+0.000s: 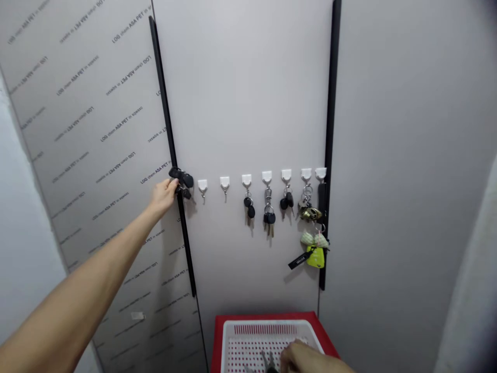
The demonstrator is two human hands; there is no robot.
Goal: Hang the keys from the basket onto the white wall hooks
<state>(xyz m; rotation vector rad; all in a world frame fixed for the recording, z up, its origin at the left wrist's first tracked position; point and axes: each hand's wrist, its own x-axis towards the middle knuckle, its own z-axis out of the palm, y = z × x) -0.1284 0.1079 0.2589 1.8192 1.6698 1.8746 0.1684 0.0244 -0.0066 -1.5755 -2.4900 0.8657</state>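
My left hand (163, 197) is stretched out to the door's left black handle strip, its fingers closed on a bunch of black-headed keys (185, 180). Whether these keys also hang on something behind them is hidden. To their right are two white hooks, the first hook (202, 186) and the second hook (224, 183), with nothing hanging on them. Low down, my right hand (306, 357) reaches into a white plastic basket (267, 324) with its fingers curled. Beside those fingers lie loose keys (269, 360). What the fingertips grip is out of sight.
Farther along the row, hooks carry key bunches (249, 207), keys on a clip (269, 215), more black keys (287, 202) and a brass-coloured ornament (310, 213). A yellow-green pouch (316, 256) with a black tag hangs at the right strip (332, 103). The basket stands on a red surface (218, 336).
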